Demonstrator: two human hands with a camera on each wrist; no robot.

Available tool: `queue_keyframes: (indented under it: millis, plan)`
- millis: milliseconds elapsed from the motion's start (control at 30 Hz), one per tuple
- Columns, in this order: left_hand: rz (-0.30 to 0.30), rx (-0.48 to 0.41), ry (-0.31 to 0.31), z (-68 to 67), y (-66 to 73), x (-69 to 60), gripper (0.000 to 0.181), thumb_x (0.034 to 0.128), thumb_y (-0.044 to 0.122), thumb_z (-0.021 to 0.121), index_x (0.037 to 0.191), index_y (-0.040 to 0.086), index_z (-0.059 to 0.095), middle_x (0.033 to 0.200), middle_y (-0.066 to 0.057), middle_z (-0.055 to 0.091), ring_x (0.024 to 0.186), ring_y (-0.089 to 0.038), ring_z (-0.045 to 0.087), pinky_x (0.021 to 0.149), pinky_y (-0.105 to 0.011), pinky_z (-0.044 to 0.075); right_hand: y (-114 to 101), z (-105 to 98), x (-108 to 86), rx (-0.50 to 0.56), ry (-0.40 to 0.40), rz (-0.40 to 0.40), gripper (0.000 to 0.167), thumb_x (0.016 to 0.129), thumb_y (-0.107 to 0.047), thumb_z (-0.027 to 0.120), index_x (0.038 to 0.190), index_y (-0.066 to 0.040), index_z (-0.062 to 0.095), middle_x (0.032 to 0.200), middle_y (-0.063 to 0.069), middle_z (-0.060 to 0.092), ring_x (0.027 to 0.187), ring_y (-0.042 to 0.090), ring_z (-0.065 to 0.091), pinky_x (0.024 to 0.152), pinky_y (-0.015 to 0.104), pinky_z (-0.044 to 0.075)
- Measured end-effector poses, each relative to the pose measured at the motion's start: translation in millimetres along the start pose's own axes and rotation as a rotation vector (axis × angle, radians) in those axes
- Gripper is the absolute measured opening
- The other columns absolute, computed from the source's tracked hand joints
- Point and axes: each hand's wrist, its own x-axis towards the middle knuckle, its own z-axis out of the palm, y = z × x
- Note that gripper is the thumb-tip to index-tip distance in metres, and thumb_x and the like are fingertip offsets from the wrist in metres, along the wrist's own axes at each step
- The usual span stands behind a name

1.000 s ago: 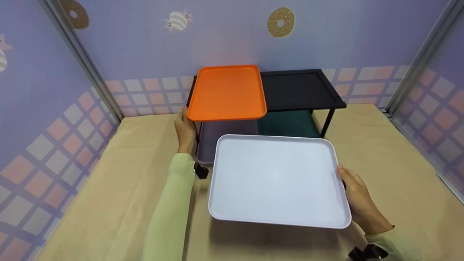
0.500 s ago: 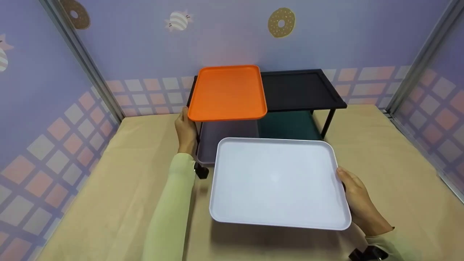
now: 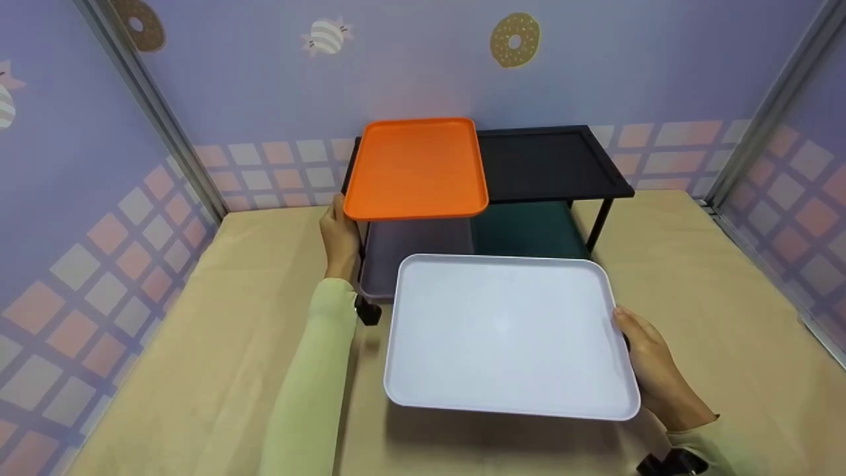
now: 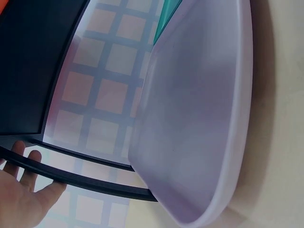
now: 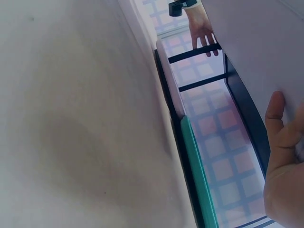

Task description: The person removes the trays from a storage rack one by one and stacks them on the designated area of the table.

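Note:
A white tray [image 3: 509, 337] is held in the air in front of a black two-level rack [image 3: 548, 162]. My right hand [image 3: 657, 370] grips its right edge, thumb on top; the right wrist view has the fingers [image 5: 280, 128] against its underside. An orange tray [image 3: 416, 168] lies on the left part of the rack's top. My left hand [image 3: 340, 241] is at the rack's left front corner; in the left wrist view its fingers [image 4: 29, 173] wrap round a black leg [image 4: 95, 183]. The lower level bears a greyish-purple tray [image 3: 410, 254] and a dark green tray [image 3: 529, 228].
A beige cloth [image 3: 251, 344] covers the table under the rack. Behind the rack stands a patterned purple wall [image 3: 410, 66], with side walls left and right joined by metal posts [image 3: 767, 99].
The white tray has moved slightly down, towards me, and a little more of the dark green tray shows behind it. My left hand and the rack have stayed in place.

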Motion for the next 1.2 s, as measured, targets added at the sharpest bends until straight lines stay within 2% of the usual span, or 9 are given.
queue_keyframes:
  millis: [333,567,867,1200]
  plan:
    - [-0.004,-0.006,0.003,-0.2,-0.5,2.1,0.045,0.1085,0.027,0.043,0.064,0.018,0.04,0.06,0.009,0.037,0.06,-0.006,0.036,0.063,-0.025,0.031,2.2,2.2,1.3,0.022,0.005,0.026,0.061,0.111,-0.046,0.035,0.145,0.004,0.035,0.101,0.003,0.065,0.089,0.016,0.067,0.078,0.034,0.057]
    - [0.01,-0.012,-0.03,-1.7,-0.1,1.1,0.047,0.1113,0.027,0.04,0.066,0.017,0.04,0.061,0.007,0.034,0.058,-0.006,0.033,0.06,-0.024,0.027,4.9,1.1,2.8,-0.031,-0.021,0.038,0.067,0.112,-0.044,0.031,0.155,0.007,0.022,0.112,0.003,0.059,0.097,0.013,0.063,0.084,0.03,0.054]
    - [0.01,0.004,-0.041,-2.8,0.2,0.5,0.046,0.1118,0.028,0.039,0.067,0.017,0.041,0.062,0.007,0.035,0.06,-0.007,0.033,0.061,-0.025,0.027,9.9,2.5,5.2,-0.044,-0.038,0.065,0.065,0.112,-0.045,0.031,0.155,0.003,0.025,0.112,0.004,0.06,0.098,0.014,0.063,0.085,0.032,0.054]
    - [-0.004,0.005,-0.031,-2.4,-0.6,1.2,0.046,0.1112,0.028,0.04,0.067,0.017,0.042,0.063,0.007,0.037,0.061,-0.007,0.035,0.062,-0.025,0.028,11.6,4.1,7.1,-0.051,-0.075,0.1,0.065,0.112,-0.045,0.03,0.158,0.001,0.022,0.121,0.007,0.055,0.107,0.015,0.059,0.091,0.03,0.052]
